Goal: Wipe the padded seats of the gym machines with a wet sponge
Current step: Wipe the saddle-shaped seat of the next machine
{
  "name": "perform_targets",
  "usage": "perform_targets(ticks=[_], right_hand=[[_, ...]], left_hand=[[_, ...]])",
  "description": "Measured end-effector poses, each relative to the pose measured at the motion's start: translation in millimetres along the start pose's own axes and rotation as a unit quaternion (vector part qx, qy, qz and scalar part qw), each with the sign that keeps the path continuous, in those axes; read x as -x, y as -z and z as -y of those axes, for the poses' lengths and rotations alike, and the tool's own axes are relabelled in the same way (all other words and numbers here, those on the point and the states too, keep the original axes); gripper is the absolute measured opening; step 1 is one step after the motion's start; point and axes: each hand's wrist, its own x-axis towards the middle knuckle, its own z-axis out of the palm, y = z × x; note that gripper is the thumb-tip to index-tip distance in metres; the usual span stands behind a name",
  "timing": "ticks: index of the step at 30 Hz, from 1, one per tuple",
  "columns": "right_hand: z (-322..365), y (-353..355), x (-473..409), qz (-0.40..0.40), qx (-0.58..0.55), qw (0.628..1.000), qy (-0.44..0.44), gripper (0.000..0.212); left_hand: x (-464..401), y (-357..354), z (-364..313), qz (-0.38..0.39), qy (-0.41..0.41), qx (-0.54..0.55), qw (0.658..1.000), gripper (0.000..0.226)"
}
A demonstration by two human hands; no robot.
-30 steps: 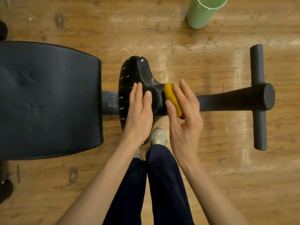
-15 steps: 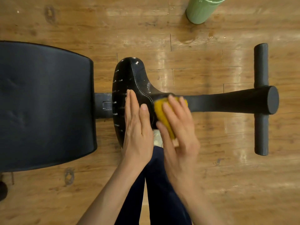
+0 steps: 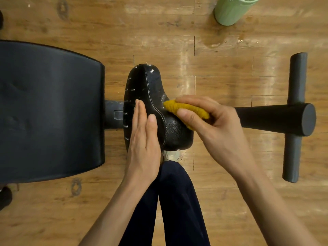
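Observation:
A small black padded seat with white stitching and scuffed edges sits on a dark frame, seen from above. My left hand lies flat on its left side, fingers straight and together. My right hand grips a yellow sponge between thumb and fingers and holds it against the seat's right, narrow end. Most of the sponge is hidden under my fingers.
A large black back pad fills the left. A black bar with a foam crossbar runs right from the seat. A green cylinder stands on the wooden floor at the top. My dark trouser legs and a shoe are below the seat.
My right hand has swung the sponge from the seat's near right side up and across to its top right end. My left hand stays flat on the seat.

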Motion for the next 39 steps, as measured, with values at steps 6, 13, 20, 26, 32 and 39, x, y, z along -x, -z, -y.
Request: perform_targets(ticks=[6, 13, 20, 26, 32, 39], right_hand=[[3.8, -0.4, -47.7, 0.099, 0.051, 0.984, -0.14, 0.025], [19.2, 12.8, -45.4, 0.16, 0.028, 0.978, -0.129, 0.011], [27.1, 11.0, -60.1, 0.182, 0.124, 0.968, -0.124, 0.013], [10.9, -24.3, -80.6, 0.135, 0.144, 0.97, -0.145, 0.014], [16.6, 12.7, -77.2, 0.227, 0.038, 0.954, -0.192, 0.02], [-16.0, -24.6, -99.3, 0.101, 0.017, 0.981, -0.165, 0.021]], left_hand=[[0.0, -3.8, -2.1, -0.012, 0.005, -0.017, 1.0, 0.057], [0.2, -7.2, -0.4, -0.019, 0.001, -0.019, 1.0, 0.054], [-0.3, -3.6, 1.3, -0.004, -0.002, -0.028, 1.0, 0.06], [-0.5, -0.2, -0.6, 0.014, -0.001, -0.023, 1.0, 0.063], [0.0, 2.6, -1.2, 0.032, 0.004, -0.02, 0.999, 0.056], [-3.5, 10.1, -2.0, 0.048, -0.002, -0.021, 0.999, 0.061]])
